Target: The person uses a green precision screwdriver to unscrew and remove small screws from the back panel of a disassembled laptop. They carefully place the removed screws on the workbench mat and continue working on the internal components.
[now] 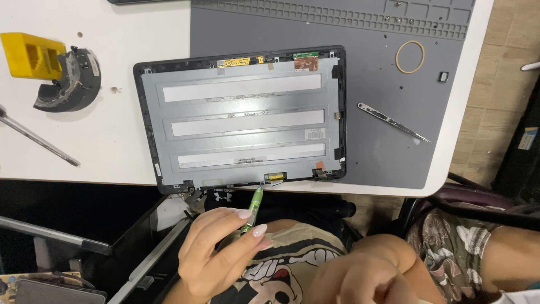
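Here the green screwdriver [253, 211] is pinched between the thumb and fingers of the left hand [216, 253], its tip touching a small bracket at the near edge of the laptop screen panel [242, 118]. That panel lies face down, its silvery metal back up, set in a dark frame; it rests partly on the white table [112, 152] and partly on the grey work mat [371, 157], with its near edge at the table's near edge.

The right hand [365, 278] sits low and near, off the table, to the right of the left hand; it is blurred, the fingers seem curled inward, and whether it holds anything cannot be told.

On the mat to the right of the panel lie metal tweezers [394, 122], and beyond them, farther off, a rubber band [410, 57]. A few small screws [404, 20] sit in the mat's far compartments.

On the table to the left of the panel is a dark curved part [73, 84], touching a yellow block [31, 54] on its far left side. Nearer, a long metal tool [39, 141] lies slantwise at the left edge.
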